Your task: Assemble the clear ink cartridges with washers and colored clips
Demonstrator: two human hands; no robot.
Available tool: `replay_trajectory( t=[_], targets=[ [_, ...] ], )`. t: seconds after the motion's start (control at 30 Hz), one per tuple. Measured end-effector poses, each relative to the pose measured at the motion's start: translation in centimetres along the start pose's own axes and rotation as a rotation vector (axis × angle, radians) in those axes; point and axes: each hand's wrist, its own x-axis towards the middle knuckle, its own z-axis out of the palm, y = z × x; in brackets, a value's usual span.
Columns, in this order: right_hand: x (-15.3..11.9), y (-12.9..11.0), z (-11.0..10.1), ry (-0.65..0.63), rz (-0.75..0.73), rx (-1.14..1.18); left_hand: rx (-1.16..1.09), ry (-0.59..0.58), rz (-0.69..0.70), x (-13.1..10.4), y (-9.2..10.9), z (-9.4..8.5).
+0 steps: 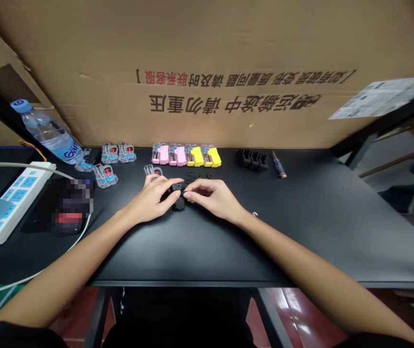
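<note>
Small black plastic part [178, 204] at the middle of the black table [228, 251], between both hands. Left hand [152, 198]: thumb and index clamped on the part, index over its far side, thumb on the near side. Right hand [216, 198]: thumb and index tips drawn close at the part's right side; too small to tell if they pinch the part itself or some tiny piece.

Just beyond the hands, loose black rings [194, 176]. Behind those, a touching row of clear cases, two with pink shells [169, 154], two with yellow shells [204, 156]. One clear case [152, 170] partly hidden behind left hand; more clear cases with red bits [109, 164] further left.

Right of the row: black slotted holder [252, 160], then a screwdriver [279, 165] near it. Small white bit [255, 213] by the right forearm. Far left: tilted water bottle [50, 133], white power strip [14, 198]. Cardboard [228, 48] stands along the back, printed text upside down.
</note>
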Motion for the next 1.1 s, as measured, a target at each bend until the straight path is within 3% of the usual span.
replay_trajectory(
  t=[0.17,0.53,0.7,0.83,1.0,1.1],
  targets=[
    [0.1,0.5,0.6,0.089,0.029,0.070,-0.029,-0.032,0.014,0.0,0.1,0.0],
    [0.2,0.2,0.5,0.037,0.079,0.145,-0.002,-0.033,0.043,-0.1,0.6,-0.1],
    [0.4,0.7,1.0,0.085,0.076,0.284,0.004,-0.036,0.062,0.0,0.6,0.0],
    [0.5,0.9,1.0,0.044,0.105,0.353,0.006,-0.046,0.071,0.0,0.6,0.0],
    [0.6,0.0,0.1,-0.036,0.128,0.274,0.003,-0.048,0.064,-0.1,0.8,-0.1],
    [0.7,-1.0,-1.8,0.021,0.051,0.104,-0.010,-0.037,0.032,-0.1,0.8,-0.5]
  ],
)
